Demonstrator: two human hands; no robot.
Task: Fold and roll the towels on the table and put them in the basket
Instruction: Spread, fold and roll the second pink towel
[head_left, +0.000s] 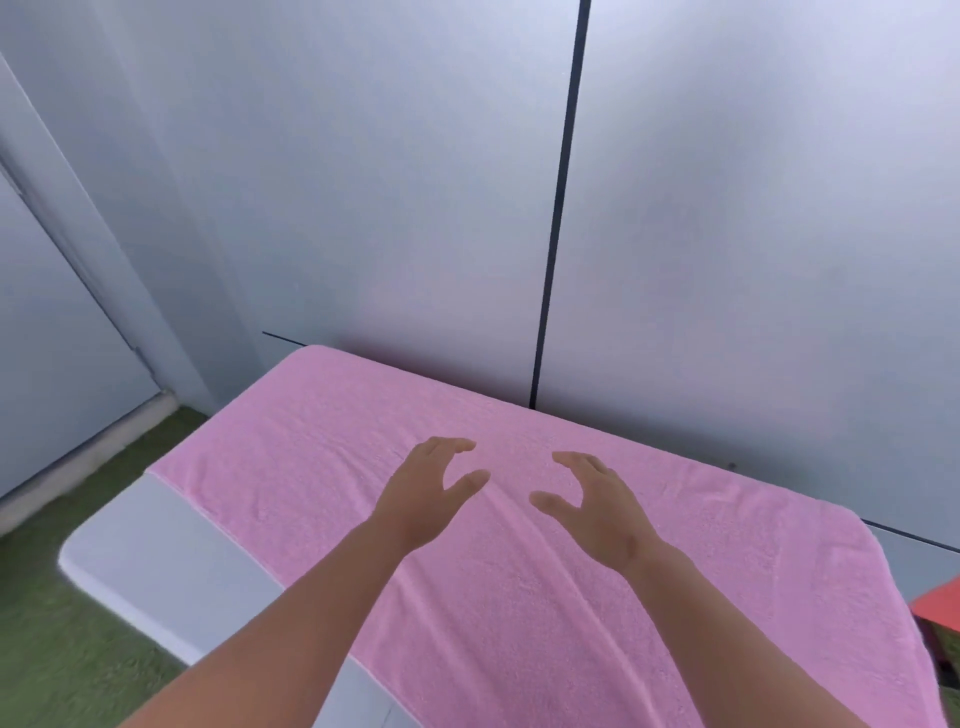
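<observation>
Both bare forearms reach forward side by side. The left hand (426, 493) and right hand (597, 504) face each other, near but apart, palms turned inward and down. On each, the fingers are loosely spread and slightly bent, thumbs pointing inward, holding nothing.

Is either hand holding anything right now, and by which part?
Nothing is held. The left hand and right hand are both open over the pink towel spread on the white table.
</observation>
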